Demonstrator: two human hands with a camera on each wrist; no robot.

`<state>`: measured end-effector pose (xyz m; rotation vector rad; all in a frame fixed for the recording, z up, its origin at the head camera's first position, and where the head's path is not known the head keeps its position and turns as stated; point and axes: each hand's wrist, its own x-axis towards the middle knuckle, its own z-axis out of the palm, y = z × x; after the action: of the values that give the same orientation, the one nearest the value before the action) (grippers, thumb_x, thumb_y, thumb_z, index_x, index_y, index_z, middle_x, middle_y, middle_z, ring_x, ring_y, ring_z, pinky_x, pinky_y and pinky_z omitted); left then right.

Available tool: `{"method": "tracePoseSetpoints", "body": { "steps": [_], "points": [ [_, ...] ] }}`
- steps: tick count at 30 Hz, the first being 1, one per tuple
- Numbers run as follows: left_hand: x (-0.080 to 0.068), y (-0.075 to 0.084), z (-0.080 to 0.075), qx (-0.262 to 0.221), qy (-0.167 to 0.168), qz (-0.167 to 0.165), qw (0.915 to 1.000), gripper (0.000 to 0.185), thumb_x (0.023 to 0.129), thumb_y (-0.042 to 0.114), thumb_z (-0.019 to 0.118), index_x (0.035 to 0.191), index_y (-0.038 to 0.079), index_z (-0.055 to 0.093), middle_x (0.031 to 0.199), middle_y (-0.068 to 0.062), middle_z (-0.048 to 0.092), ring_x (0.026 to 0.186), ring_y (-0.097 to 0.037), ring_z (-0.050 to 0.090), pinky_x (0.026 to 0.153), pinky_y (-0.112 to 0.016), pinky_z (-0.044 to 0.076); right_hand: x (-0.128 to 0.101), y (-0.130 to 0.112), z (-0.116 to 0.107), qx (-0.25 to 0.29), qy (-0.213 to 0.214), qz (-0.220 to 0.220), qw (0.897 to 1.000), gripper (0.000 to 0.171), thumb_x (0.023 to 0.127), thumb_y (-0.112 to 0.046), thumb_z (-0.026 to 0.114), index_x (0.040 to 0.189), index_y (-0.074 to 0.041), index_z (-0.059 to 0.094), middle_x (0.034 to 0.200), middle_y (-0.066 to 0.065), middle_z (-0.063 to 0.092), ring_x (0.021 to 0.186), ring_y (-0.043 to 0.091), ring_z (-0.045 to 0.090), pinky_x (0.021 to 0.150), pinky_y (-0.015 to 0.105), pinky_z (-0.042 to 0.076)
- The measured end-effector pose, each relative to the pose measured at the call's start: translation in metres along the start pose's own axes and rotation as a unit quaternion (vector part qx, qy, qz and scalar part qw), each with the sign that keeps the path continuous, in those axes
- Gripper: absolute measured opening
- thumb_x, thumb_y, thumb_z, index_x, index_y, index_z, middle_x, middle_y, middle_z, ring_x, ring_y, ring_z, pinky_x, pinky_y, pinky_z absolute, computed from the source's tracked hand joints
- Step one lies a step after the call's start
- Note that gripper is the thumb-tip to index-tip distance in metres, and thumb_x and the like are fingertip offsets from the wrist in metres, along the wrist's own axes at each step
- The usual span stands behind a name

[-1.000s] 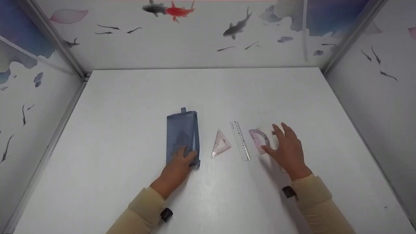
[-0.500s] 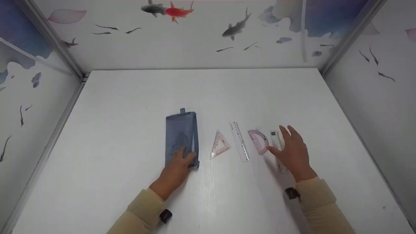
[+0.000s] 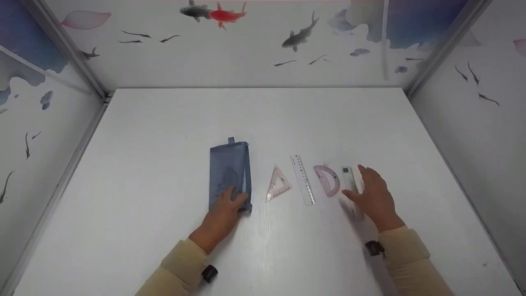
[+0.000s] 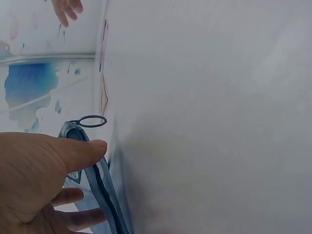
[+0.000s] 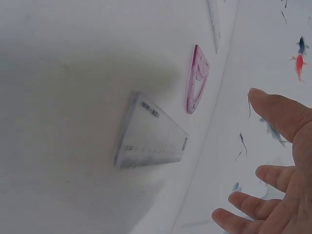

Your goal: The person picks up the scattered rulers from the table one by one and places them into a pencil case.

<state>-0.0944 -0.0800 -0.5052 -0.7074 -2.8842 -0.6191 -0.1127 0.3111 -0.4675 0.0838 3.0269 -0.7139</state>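
A blue mesh zip pencil case [image 3: 228, 164] lies flat left of the table's middle. My left hand [image 3: 220, 218] holds its near end, the thumb [image 4: 85, 151] along the zipper edge beside a small dark ring [image 4: 92, 121]. Four pieces aside, my right hand [image 3: 374, 201] hovers with fingers and thumb spread over the rightmost clear ruler [image 3: 348, 176], partly hiding it. In the right wrist view this ruler [image 5: 151, 139] lies apart from the fingers. Left of it lie a pink protractor [image 3: 327, 181], a longer clear ruler [image 3: 303, 179] and a clear set square [image 3: 278, 185].
The white table [image 3: 156, 123] is enclosed by panels [image 3: 246, 61] at the back and both sides, printed with fish and blue patches. Black wrist devices [image 3: 209, 273] sit at the sleeve cuffs.
My right hand has shifted right and slightly nearer, from beside the protractor to over the right ruler, whose far end has come into view. My left hand stays on the pencil case.
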Motion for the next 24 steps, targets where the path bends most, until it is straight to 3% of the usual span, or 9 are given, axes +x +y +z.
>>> {"method": "tracePoseSetpoints", "body": {
  "steps": [7, 14, 24],
  "points": [
    [0.000, 0.001, -0.001, -0.002, -0.006, -0.006, 1.0000, 0.049, 0.085, -0.001, 0.070, 0.125, 0.016, 0.048, 0.130, -0.027, 0.040, 0.108, -0.045, 0.055, 0.068, -0.044, 0.056, 0.002, 0.003, 0.002, 0.019, -0.027, 0.017, 0.999, 0.087, 0.086, -0.028, 0.073, 0.149, 0.004, 0.022, 0.149, 0.033, 0.026, 0.136, 0.050, 0.025, 0.107, 0.062, 0.026],
    [-0.001, 0.003, -0.004, -0.005, -0.018, -0.015, 0.9997, 0.050, 0.086, 0.001, 0.070, 0.125, 0.018, 0.044, 0.133, -0.026, 0.037, 0.106, -0.043, 0.054, 0.052, -0.034, 0.053, 0.004, 0.008, -0.001, 0.054, -0.056, 0.036, 0.996, 0.086, 0.090, -0.028, 0.069, 0.151, 0.004, 0.017, 0.149, 0.034, 0.023, 0.137, 0.050, 0.021, 0.109, 0.061, 0.023],
    [-0.001, 0.004, -0.003, -0.018, -0.016, -0.021, 0.9995, 0.048, 0.086, -0.003, 0.067, 0.126, 0.017, 0.048, 0.133, -0.027, 0.038, 0.108, -0.044, 0.054, 0.058, -0.039, 0.055, 0.004, 0.014, 0.002, 0.075, -0.076, 0.066, 0.992, 0.087, 0.090, -0.028, 0.069, 0.151, 0.002, 0.016, 0.148, 0.034, 0.026, 0.136, 0.050, 0.025, 0.108, 0.061, 0.025]
  ]
}}
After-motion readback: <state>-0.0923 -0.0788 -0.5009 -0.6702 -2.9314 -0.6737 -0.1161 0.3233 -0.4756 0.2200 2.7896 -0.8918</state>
